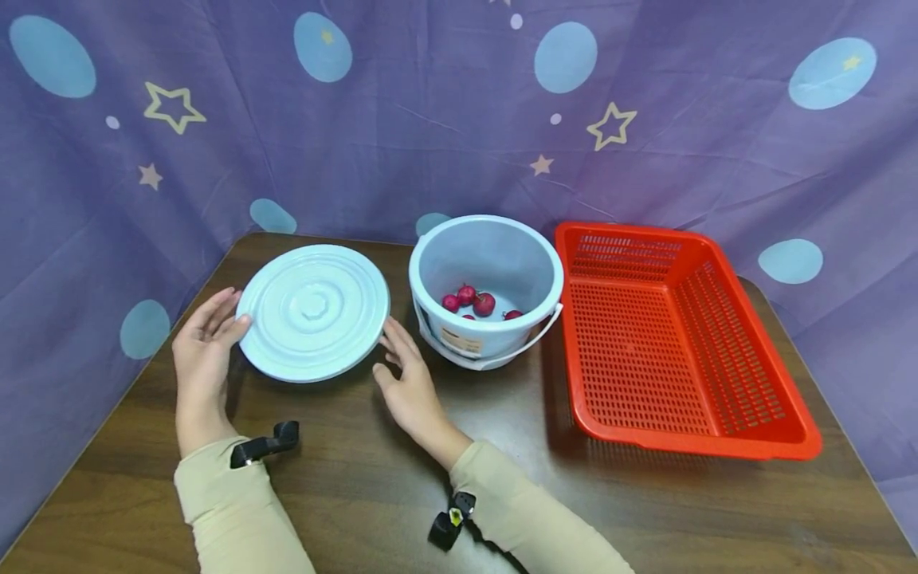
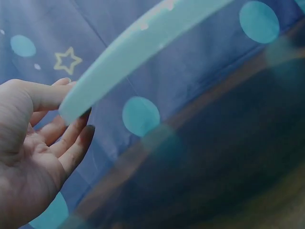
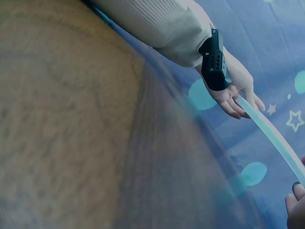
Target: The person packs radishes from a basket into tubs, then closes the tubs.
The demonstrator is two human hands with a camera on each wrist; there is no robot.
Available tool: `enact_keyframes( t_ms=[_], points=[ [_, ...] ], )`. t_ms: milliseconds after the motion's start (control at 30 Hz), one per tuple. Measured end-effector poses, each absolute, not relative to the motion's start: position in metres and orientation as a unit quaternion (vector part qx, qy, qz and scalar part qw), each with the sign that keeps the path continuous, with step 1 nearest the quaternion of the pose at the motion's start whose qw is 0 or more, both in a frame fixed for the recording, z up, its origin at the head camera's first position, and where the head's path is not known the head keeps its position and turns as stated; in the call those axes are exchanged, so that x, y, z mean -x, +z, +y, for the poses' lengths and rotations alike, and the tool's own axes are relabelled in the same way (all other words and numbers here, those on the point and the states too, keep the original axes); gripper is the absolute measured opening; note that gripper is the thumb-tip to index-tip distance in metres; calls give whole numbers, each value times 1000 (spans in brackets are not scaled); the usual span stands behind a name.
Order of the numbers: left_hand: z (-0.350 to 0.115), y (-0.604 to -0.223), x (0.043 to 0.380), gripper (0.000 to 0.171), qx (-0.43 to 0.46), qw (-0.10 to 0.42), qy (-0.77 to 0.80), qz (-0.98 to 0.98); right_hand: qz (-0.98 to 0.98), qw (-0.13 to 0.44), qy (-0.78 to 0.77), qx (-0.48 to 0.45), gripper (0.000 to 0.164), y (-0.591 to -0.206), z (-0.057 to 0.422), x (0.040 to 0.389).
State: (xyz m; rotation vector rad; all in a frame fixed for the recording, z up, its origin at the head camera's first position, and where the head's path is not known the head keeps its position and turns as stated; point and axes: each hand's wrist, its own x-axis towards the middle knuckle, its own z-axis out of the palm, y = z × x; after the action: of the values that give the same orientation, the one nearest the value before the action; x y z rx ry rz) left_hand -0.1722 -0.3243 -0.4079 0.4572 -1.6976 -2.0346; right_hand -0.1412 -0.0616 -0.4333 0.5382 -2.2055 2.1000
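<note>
My left hand (image 1: 204, 351) pinches the left edge of a round pale-blue lid (image 1: 313, 307), thumb on top and fingers below. In the left wrist view the lid (image 2: 128, 50) shows edge-on above the table. The fingertips of my right hand (image 1: 412, 391) are at the lid's right edge, fairly straight, with the thumb held apart. A pale-blue bucket (image 1: 459, 263) with a white handle stands to the right of the lid. Several small round red fruits (image 1: 484, 304) lie on its bottom, partly hidden by the front rim.
A red perforated plastic basket (image 1: 770, 359) sits right of the bucket, close beside it. Everything stands on a dark wooden table (image 1: 344, 494). Behind it hangs a purple cloth (image 1: 430, 104) with stars and ovals.
</note>
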Motion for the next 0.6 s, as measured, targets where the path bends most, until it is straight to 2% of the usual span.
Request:
enact_keyframes(
  t_ms=[200,600],
  points=[
    [-318,-389,166,33,-123,264,-744,-602,-727,39,657,-195,72,-420,-56,136],
    [-304,-350,151,28,-35,326,-772,-545,-711,56,668,-214,69,-390,-46,125]
  ],
)
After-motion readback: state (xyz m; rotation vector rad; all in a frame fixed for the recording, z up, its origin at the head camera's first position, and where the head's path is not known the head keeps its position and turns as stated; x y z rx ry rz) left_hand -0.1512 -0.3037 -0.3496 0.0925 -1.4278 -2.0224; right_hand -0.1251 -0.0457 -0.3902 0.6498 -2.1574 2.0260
